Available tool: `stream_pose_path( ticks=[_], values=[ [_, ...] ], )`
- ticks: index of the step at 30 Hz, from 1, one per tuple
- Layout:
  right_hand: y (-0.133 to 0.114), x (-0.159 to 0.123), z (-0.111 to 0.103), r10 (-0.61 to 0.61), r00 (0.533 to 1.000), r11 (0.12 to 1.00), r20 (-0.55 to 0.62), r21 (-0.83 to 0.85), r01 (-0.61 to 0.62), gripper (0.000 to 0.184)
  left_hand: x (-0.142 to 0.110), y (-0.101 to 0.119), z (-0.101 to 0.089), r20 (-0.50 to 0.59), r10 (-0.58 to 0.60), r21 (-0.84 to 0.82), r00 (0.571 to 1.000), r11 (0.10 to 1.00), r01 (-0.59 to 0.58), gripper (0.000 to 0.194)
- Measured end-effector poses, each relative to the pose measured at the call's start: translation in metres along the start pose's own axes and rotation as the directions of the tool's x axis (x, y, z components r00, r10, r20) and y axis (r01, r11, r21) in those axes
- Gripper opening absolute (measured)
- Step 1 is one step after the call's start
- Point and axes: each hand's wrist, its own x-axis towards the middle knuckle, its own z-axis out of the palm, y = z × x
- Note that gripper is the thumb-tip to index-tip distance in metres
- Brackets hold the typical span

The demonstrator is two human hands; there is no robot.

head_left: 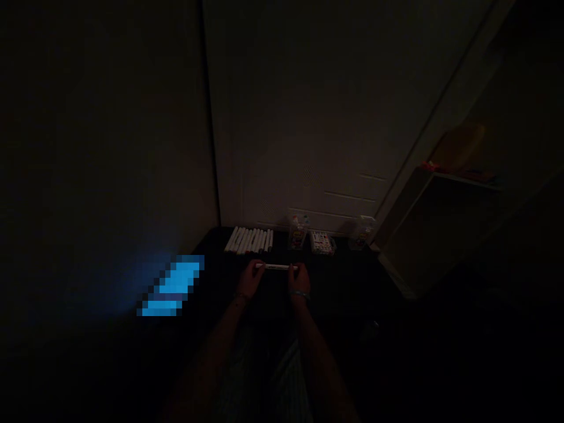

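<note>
The room is very dark. My left hand [251, 278] and my right hand [298, 279] hold a white marker [277, 267] level between them over a dark table [343, 282], one hand pinched on each end. A bracelet shows on my right wrist. Just beyond the marker, a row of several white markers [249, 239] lies side by side near the table's back edge.
Small clear containers [298, 231] and a flat pack [321, 241] stand at the back of the table, another container [362, 232] to the right. A glowing blue screen [173, 285] lies at the left. A pale door [317, 117] stands behind, a shelf [436, 223] at the right.
</note>
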Motion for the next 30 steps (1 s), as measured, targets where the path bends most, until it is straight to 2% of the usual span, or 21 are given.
stream_pose_path(
  ticks=[11, 16, 21, 26, 30],
  values=[
    [0.006, 0.003, 0.008, -0.004, 0.999, 1.0, 0.05, -0.014, 0.005, 0.033, 0.002, -0.005, 0.001, -0.027, -0.006, -0.042, 1.0, 0.999, 0.004, 0.033],
    [0.018, 0.013, 0.012, -0.049, 0.995, 0.983, 0.087, 0.179, 0.032, 0.037, 0.003, -0.007, 0.002, -0.05, -0.012, -0.121, 0.999, 0.993, 0.006, 0.036],
    [0.028, 0.019, 0.015, -0.096, 0.983, 0.891, 0.156, 0.454, 0.015, 0.038, 0.007, -0.015, 0.001, -0.091, -0.037, -0.21, 0.995, 0.978, 0.017, 0.043],
    [0.027, 0.019, 0.014, -0.13, 0.936, 0.819, 0.326, 0.568, -0.084, 0.04, 0.008, -0.016, -0.007, -0.189, -0.053, -0.265, 0.981, 0.964, 0.001, 0.045],
    [0.027, 0.026, 0.005, -0.153, 0.888, 0.82, 0.433, 0.558, -0.131, 0.041, 0.006, -0.014, -0.01, -0.212, -0.065, -0.255, 0.975, 0.967, 0.009, 0.043]
  ],
)
